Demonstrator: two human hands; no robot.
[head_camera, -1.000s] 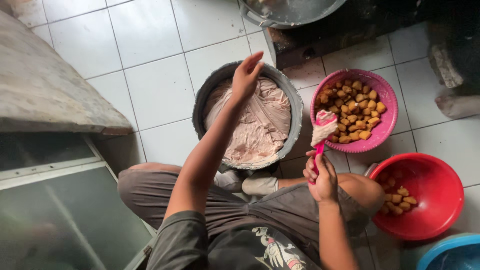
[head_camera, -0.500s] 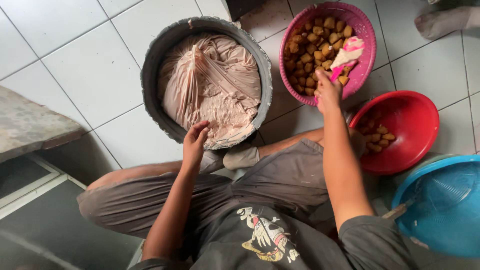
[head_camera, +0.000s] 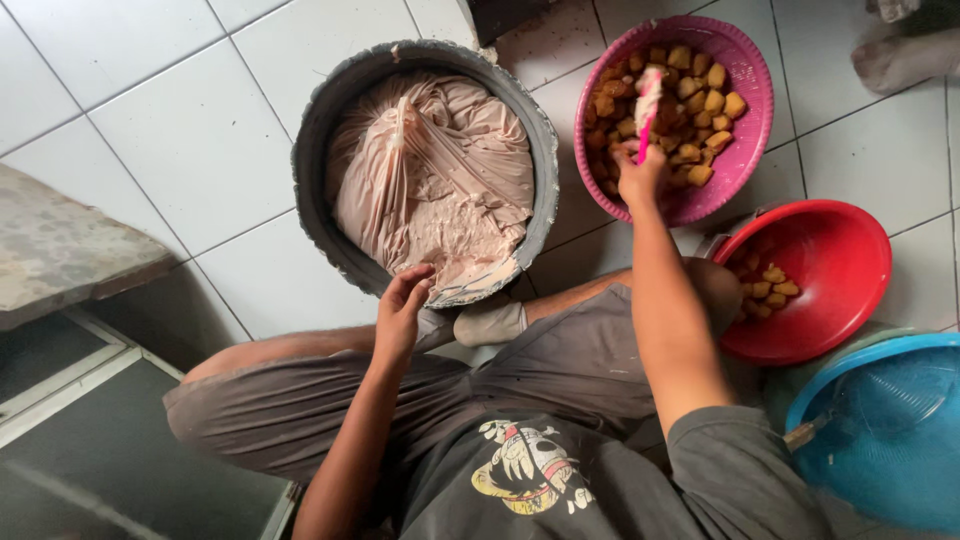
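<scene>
A pink spatula (head_camera: 646, 112) is clasped in the right hand (head_camera: 640, 175) over the pink bowl (head_camera: 752, 140). The left hand (head_camera: 402, 310), open, rests by the paste tub (head_camera: 330, 120). Paste could drip off the loaded blade beyond the grip.

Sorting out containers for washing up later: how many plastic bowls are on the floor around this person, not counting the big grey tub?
3. A pink bowl at top right, a red bowl below it by the knee, and a blue bowl at the bottom right corner, partly cut off. More may lie outside the frame.

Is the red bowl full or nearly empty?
Nearly empty: the red bowl holds a few fried pieces on one side; the rest is bare.
</scene>
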